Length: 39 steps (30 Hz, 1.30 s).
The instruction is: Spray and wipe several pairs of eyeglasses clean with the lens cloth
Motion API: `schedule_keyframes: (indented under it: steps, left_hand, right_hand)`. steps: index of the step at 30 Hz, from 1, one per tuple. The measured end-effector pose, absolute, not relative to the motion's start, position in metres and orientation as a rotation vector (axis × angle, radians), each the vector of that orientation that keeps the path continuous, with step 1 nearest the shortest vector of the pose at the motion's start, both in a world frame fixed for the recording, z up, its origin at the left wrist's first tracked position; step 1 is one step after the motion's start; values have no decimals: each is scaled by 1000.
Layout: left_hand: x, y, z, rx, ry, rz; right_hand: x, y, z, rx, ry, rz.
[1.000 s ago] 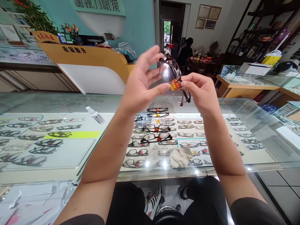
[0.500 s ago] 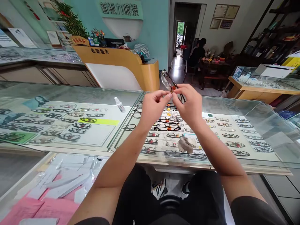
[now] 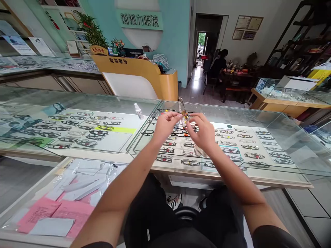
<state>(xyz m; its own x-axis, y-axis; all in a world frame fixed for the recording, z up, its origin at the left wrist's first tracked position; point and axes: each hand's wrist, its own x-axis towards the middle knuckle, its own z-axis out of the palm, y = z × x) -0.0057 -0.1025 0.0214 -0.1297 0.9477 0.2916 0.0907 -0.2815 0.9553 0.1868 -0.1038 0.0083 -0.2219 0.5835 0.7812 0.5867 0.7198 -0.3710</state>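
A pair of eyeglasses (image 3: 182, 107) is held up above the glass display case, seen nearly edge-on. My left hand (image 3: 165, 128) is closed, thumb and forefinger pinching the frame from the left. From the right, my right hand (image 3: 203, 132) also pinches the glasses, its fingers bent around the lower part. Exactly which part each hand grips is hard to make out. Below the hands, several rows of eyeglasses (image 3: 190, 162) lie in the case. A crumpled greyish cloth (image 3: 199, 151) is mostly covered by my right hand and wrist.
A white spray bottle (image 3: 139, 111) stands on the glass case (image 3: 124, 100) to the left. An open drawer (image 3: 49, 227) at lower left holds pink and white papers. Beyond are a curved wooden counter (image 3: 168, 84) and a seated person (image 3: 218, 69) at a cluttered table.
Both hands have come down with the eyeglasses, which have turned from slanted to nearly upright and edge-on. My right hand now covers more of the cloth. The camera view has shifted slightly.
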Motion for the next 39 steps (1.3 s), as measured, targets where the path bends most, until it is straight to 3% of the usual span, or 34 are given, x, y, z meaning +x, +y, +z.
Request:
schedule_keyframes:
  steps: [5,10,16,26,39]
  left_hand:
    - [-63,-70,46,1906,1512,1141]
    - [-109,-35,55,2240,1834,426]
    - [-132,-13,31,2344,1992,-207]
    - [-141,7,4,2362,1933,-379]
    - [-141,49,14,2370,2000,-470]
  right_hand:
    - [266,-53,-19,-1328,-1749,436]
    - [318,-15,-53,-1466,-1525,516]
    - [320,-2,-70,-1477,-1414,586]
    - [313,-1,-72,-1519,-1423,697]
    - [306,5,-80,-1496,-1504,664]
